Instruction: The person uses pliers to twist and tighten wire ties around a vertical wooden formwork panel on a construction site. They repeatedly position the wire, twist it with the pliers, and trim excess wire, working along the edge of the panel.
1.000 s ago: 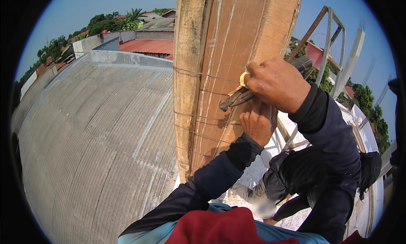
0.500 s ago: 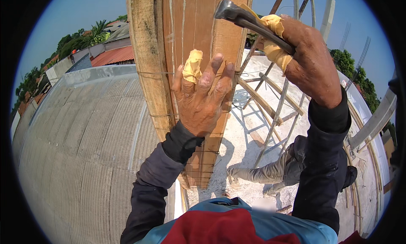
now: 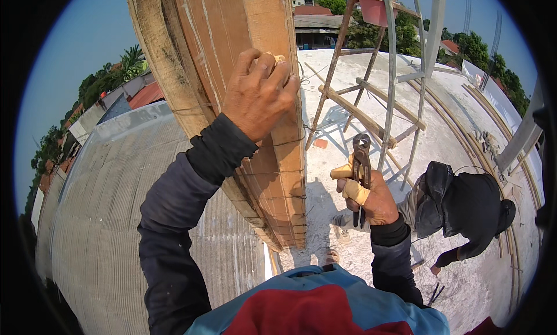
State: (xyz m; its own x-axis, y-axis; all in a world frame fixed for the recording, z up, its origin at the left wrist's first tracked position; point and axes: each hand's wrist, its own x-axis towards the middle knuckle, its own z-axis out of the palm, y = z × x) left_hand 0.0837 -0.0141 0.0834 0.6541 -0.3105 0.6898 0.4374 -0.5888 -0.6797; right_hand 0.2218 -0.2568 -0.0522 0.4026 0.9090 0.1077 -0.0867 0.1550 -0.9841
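In the head view, the person's left hand (image 3: 259, 97), reaching out of a dark navy sleeve (image 3: 171, 198), lies against the tall column of brown boards and rough pale timber (image 3: 284, 155), its fingers bent over toward the right-hand edge; whether the fingertips pinch anything there cannot be told. Yellow wrapping (image 3: 279, 58) shows at one finger. The column runs slantwise from the upper left down to the middle, and thin dark wires (image 3: 272, 172) cross its face below the left hand. To the right of the column and well apart from it, the right hand (image 3: 380, 204) is closed around a pair of dark metal pincers (image 3: 361, 155), the head pointing up and the handles coming out below the fist; its thumb and a finger also wear yellow wrapping. Left of the column spreads a grey corrugated roof (image 3: 116, 201). Beyond the right hand, a grey and rust-brown metal frame (image 3: 390, 74) stands on a whitish concrete floor (image 3: 435, 140), with a pale timber plank (image 3: 358, 115) across its lower part and a pink bucket (image 3: 374, 11) near its top. At the right, a co-worker in black (image 3: 470, 201) bends low, one hand near the floor.
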